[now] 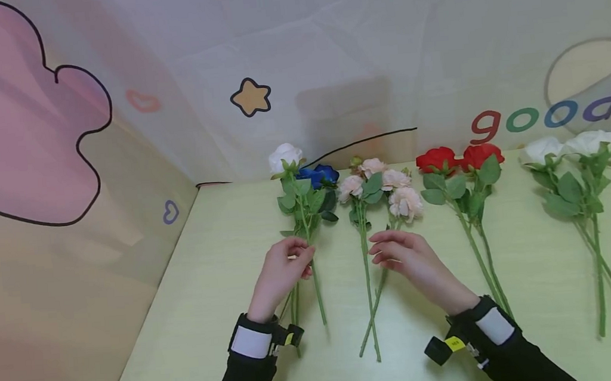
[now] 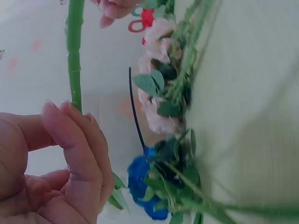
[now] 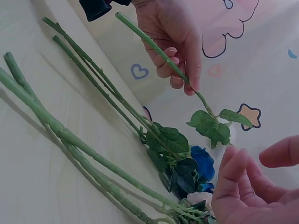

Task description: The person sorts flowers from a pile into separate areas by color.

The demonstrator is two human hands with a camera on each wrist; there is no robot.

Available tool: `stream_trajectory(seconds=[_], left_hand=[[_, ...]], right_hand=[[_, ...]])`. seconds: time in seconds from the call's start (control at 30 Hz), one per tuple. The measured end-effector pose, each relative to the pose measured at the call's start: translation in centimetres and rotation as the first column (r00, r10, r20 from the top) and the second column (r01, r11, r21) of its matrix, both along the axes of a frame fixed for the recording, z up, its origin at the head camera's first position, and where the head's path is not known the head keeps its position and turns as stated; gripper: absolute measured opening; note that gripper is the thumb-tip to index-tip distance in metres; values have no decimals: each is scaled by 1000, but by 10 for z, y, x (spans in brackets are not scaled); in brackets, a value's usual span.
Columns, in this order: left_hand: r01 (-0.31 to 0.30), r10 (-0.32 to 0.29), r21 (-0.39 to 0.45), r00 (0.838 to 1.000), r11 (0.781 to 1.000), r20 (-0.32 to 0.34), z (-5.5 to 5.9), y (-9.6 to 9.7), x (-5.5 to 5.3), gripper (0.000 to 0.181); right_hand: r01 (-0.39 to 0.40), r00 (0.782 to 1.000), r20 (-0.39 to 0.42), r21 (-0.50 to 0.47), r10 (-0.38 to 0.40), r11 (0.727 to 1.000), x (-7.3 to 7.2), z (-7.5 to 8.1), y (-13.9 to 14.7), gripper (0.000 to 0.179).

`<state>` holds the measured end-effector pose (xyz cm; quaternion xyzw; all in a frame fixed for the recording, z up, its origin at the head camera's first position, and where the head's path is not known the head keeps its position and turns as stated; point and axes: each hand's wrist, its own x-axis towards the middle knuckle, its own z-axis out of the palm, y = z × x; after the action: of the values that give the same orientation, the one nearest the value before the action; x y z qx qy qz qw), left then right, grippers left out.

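My left hand (image 1: 282,270) pinches the green stem (image 1: 318,294) of a white rose (image 1: 285,156) between thumb and fingers. That rose is raised above the table, its leafy part overlapping the blue roses (image 1: 321,175) in the head view. The right wrist view shows the pinched stem (image 3: 154,46) slanting past the thumb, with green leaves (image 3: 210,128) below. My right hand (image 1: 419,265) hovers over the stems of the pale pink flowers (image 1: 406,203), fingers loosely bent. In the right wrist view a gap separates its thumb from its fingers (image 3: 233,172), with nothing between them.
Two red roses (image 1: 480,156) lie to the right of the pink flowers, and two white roses (image 1: 592,143) lie at the far right. All their stems point toward me on the pale table (image 1: 188,343). A printed cloth (image 1: 353,43) hangs behind.
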<state>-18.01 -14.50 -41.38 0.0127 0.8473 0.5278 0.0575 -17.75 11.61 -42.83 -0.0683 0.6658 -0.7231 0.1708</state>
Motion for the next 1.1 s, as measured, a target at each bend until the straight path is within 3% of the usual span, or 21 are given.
stream_trajectory(seconds=[0.2,0.53,0.9,1.1], left_hand=[[79,-80,80,997,994,3,4,27,-6,19],[133,-133,150,991,980,-12,15,62,-15,18],[163,-161,120,987,979,-26,10,69,-16,18],[166,-161,73,984,983,-70,4,68,-14,16]], right_hand=[[19,1000,-14,25,-18,1000,-1,1,11,34],[-137,990,36,75,135,988,6,-1,19,41],[-257,966,-5,72,258,964,12,-5,10,43],[-269,962,-32,55,271,962,18,-9,1,47]])
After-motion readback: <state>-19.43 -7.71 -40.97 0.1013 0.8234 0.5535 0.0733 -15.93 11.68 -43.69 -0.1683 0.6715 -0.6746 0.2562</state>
